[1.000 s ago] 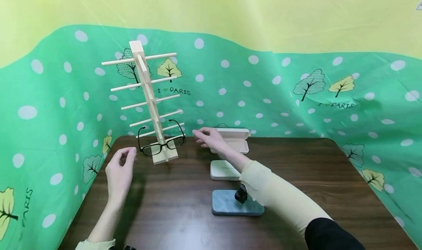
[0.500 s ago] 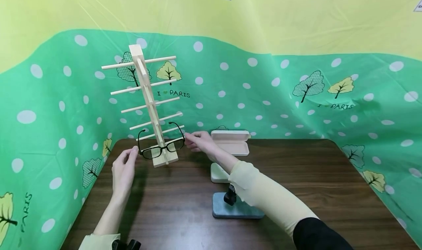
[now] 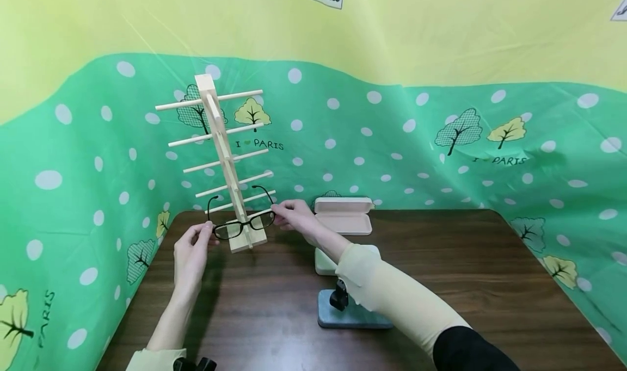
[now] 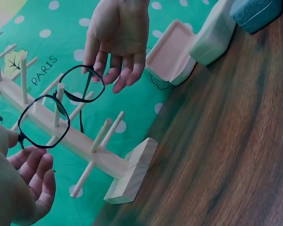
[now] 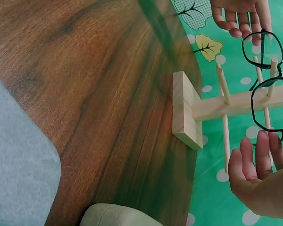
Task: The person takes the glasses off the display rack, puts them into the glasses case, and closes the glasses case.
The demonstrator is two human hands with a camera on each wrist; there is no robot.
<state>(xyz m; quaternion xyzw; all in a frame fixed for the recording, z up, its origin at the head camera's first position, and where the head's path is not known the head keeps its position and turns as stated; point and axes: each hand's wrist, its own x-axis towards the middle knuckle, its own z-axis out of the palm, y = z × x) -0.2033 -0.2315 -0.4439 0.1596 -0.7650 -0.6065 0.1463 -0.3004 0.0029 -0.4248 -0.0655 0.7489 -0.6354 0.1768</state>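
Black-framed eyeglasses (image 3: 246,224) stand at the lower pegs of a wooden eyeglasses stand (image 3: 225,153), temples pointing back. At one outer corner of the frame, my left hand (image 3: 190,257) pinches between thumb and fingers. My right hand (image 3: 297,218) pinches the opposite corner. In the left wrist view, a peg end (image 4: 61,87) shows beside the bridge of the eyeglasses (image 4: 55,96); whether the frame still rests on it I cannot tell. The right wrist view has the right hand (image 5: 262,181) under the near lens, its thumb partly cut off by the edge.
To the right on the brown table (image 3: 465,284) lie an open pale case (image 3: 343,224), a whitish closed case (image 3: 325,263) and a blue-grey closed case (image 3: 355,317). My right forearm passes over the closed cases. Patterned green cloth (image 3: 392,142) hangs behind.
My right hand has moved left to the eyeglasses and now pinches one corner. The left hand has come slightly right and pinches the other. The eyeglasses have barely shifted against the stand.
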